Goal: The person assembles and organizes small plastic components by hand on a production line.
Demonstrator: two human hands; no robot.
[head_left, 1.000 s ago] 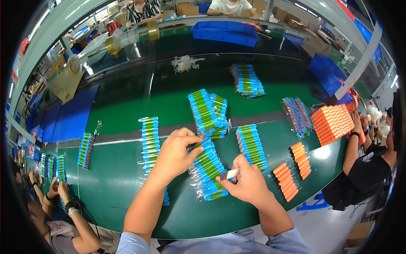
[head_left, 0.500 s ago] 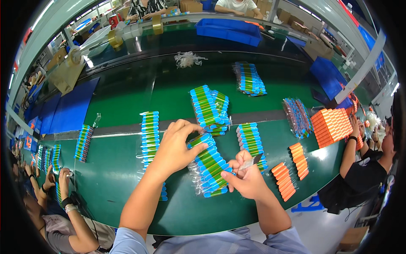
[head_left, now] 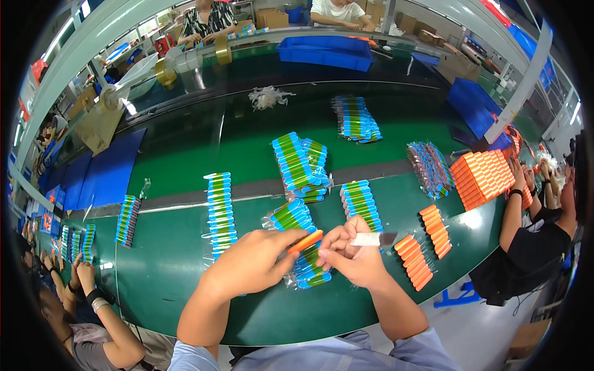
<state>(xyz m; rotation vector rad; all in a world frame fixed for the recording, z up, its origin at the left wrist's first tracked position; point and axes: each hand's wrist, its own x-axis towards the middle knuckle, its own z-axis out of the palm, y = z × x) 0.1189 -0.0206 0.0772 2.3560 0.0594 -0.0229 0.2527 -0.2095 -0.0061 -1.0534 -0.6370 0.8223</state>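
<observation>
My left hand [head_left: 252, 262] is closed on a narrow orange strip [head_left: 307, 240], held up between thumb and fingers. Close beside it, my right hand [head_left: 359, 261] has its fingers curled round a small blade with a white-wrapped handle [head_left: 366, 239], its dark end pointing right. Whether the right fingertips also touch something thin cannot be made out. Under both hands lies an overlapping row of blue-and-green packets [head_left: 314, 276] in clear wrap, partly covered by the left hand.
More blue-and-green packet rows lie left [head_left: 220, 213], right [head_left: 361, 203] and beyond [head_left: 294, 162]. Short orange rows [head_left: 413, 263] and a large orange stack [head_left: 479, 179] stand right. Crumpled clear film [head_left: 269, 98] and a blue tray [head_left: 325, 52] lie farther back. Co-workers sit on both sides and opposite.
My left hand has lifted off the packet row and come nearer, now with an orange strip showing in its fingers. My right hand has risen slightly from the packets, still with the blade.
</observation>
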